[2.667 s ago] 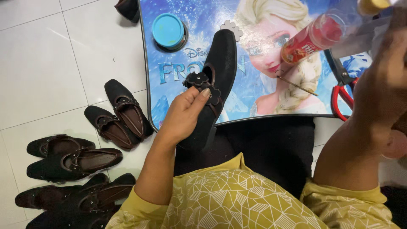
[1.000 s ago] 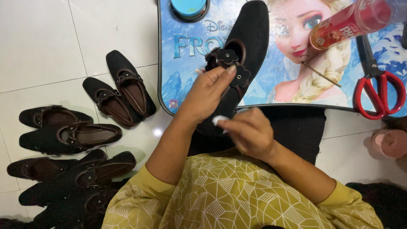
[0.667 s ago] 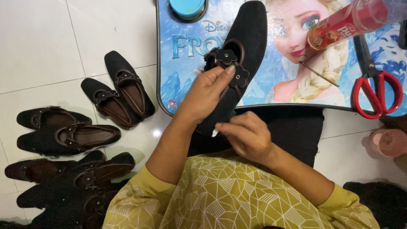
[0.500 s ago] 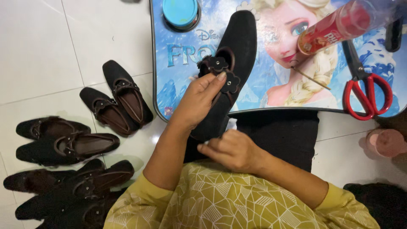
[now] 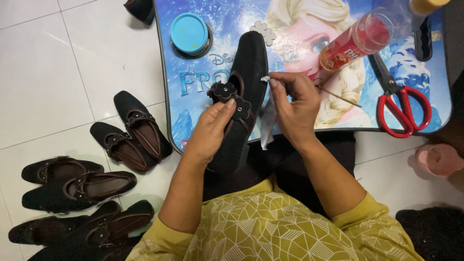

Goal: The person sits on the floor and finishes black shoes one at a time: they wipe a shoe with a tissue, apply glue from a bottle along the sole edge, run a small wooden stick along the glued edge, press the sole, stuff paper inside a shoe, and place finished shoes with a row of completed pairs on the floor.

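The black shoe point(image 5: 244, 92), seemingly light and soft-sided, is gripped under the left hand point(image 5: 212, 130) fingers, while a white scrap point(image 5: 265, 79) is pinched between the right hand point(image 5: 295, 104) fingertips beside it.

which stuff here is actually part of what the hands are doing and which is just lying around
In use:
left hand
black suede shoe with flower trims
right hand
small white cloth scrap

Lying about:
red-handled scissors
round blue lid
red tube
dark shoes on the white floor tiles
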The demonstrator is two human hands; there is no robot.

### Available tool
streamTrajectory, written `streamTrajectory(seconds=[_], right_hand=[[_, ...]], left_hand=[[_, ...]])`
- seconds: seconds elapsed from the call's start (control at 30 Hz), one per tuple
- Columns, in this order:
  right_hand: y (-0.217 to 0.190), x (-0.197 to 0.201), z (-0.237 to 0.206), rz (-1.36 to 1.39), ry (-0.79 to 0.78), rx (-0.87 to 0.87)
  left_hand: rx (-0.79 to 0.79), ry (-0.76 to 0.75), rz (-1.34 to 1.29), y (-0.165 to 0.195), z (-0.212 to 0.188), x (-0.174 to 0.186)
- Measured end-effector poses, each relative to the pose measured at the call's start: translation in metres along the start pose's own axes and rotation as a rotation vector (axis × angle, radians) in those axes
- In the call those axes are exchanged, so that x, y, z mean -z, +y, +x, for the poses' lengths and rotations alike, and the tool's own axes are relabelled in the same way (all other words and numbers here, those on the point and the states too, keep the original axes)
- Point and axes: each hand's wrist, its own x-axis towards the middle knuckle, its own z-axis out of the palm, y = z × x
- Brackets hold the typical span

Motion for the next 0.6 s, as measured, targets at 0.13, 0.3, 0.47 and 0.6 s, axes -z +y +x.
streamTrajectory(seconds=[0.13, 0.3, 0.47, 0.6], right_hand=[[-0.021, 0.0, -0.017, -0.298, -0.15, 0.286], [-0.041, 0.017, -0.045, -0.211, -0.767, 0.316], [-0.034, 0.055, -0.05, 0.017, -0.785, 0.085], [-0.023, 0.051, -0.067, -0.152, -0.471, 0.061]], left_hand=[[-0.012, 0.048, 0.071, -0.007, -0.003, -0.002], [-0.085, 0.095, 0.151, 0.002, -0.006, -0.007], [-0.145, 0.05, 0.357, 0.032, -0.023, -0.018], [-0.129, -0.079, 0.783, 0.052, -0.045, -0.031]])
